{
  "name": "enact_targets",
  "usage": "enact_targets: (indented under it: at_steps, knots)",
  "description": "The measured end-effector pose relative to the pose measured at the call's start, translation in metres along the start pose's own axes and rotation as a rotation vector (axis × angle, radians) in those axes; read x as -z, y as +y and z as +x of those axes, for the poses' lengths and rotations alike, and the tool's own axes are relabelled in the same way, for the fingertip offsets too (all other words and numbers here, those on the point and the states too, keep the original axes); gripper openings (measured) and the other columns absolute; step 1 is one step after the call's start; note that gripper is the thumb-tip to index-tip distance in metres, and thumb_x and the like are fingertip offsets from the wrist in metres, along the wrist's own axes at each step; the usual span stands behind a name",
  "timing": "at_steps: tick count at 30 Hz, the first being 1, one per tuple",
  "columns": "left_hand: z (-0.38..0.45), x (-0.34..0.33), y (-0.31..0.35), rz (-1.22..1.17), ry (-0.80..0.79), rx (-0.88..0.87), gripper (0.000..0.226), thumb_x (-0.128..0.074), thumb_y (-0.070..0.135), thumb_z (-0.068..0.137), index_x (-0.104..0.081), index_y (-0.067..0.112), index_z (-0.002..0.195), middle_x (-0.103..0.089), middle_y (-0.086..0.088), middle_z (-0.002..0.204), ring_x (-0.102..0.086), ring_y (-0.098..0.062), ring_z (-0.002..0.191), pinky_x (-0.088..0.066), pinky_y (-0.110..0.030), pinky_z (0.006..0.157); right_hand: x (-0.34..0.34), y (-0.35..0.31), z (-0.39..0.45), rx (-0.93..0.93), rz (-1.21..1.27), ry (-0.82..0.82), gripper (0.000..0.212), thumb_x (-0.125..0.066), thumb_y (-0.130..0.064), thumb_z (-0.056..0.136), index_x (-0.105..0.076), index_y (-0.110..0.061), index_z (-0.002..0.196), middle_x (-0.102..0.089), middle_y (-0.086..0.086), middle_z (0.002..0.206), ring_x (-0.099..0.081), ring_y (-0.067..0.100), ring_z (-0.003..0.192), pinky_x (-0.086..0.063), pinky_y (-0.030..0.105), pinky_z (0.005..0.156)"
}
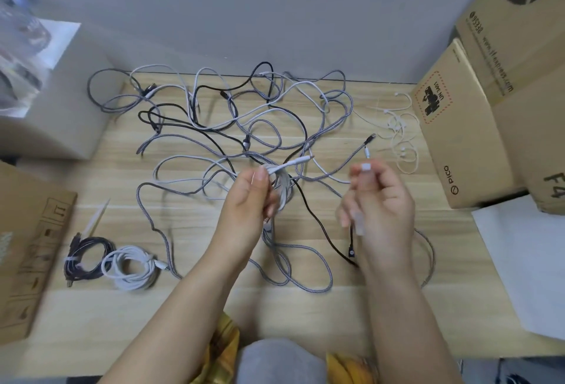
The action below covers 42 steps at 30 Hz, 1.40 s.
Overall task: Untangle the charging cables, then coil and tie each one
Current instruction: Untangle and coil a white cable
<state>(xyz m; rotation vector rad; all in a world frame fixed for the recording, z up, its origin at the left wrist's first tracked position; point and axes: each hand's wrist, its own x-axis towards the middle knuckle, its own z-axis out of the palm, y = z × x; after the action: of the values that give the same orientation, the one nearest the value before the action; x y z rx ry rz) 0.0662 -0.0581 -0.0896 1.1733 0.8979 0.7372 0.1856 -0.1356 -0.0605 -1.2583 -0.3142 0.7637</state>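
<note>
A tangle of grey, white and black charging cables (244,126) spreads over the wooden table (305,316). My left hand (247,200) is closed on a small bundle of white cable (282,187), whose plug end sticks out to the right. My right hand (377,200) is blurred, fingers curled; a white strand runs toward it, and whether it holds the strand is unclear. A black cable (318,221) passes between my hands. At the near left lie a tied black coil (87,256) and a tied white coil (131,266).
Cardboard boxes (464,126) stand along the right, with white cable ties (400,135) beside them. A white sheet (529,261) lies at the right edge. A grey box (61,102) and a flat cardboard box (27,246) border the left. One loose tie (97,215) lies near the coils.
</note>
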Motion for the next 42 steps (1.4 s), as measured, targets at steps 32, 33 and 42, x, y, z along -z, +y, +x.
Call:
enact_targets:
  at_steps: [32,33,42]
  knots:
    - [-0.030,0.011,0.029,0.308,-0.139,-0.376,0.024,-0.039,0.038,0.093,-0.034,0.025,0.074,-0.052,0.012,0.050,-0.047,-0.006,0.038,-0.034,-0.019,0.042,-0.039,0.000,-0.055,-0.399,0.359,-0.317,0.012,-0.051,-0.004,0.074,-0.057,-0.002,0.084,-0.053,0.004,0.058,-0.047,0.010,0.043,-0.043,0.021,0.043]
    - [-0.029,0.012,0.029,0.330,-0.116,-0.390,0.025,-0.038,0.043,0.093,-0.034,0.029,0.072,-0.051,0.009,0.052,-0.047,-0.009,0.042,-0.034,-0.024,0.043,-0.040,0.000,-0.055,-0.405,0.372,-0.314,0.011,-0.051,-0.002,0.073,-0.059,-0.002,0.080,-0.053,0.005,0.058,-0.048,0.011,0.043,-0.043,0.022,0.043]
    - [-0.032,0.012,0.025,0.326,0.002,-0.393,0.030,-0.030,0.057,0.088,-0.042,0.030,0.083,-0.058,-0.010,0.063,-0.056,-0.031,0.061,-0.045,-0.051,0.058,-0.040,-0.003,-0.056,-0.449,0.242,-0.291,0.013,-0.054,-0.010,0.071,-0.060,-0.006,0.081,-0.046,0.002,0.053,-0.037,0.009,0.035,-0.036,0.020,0.037]
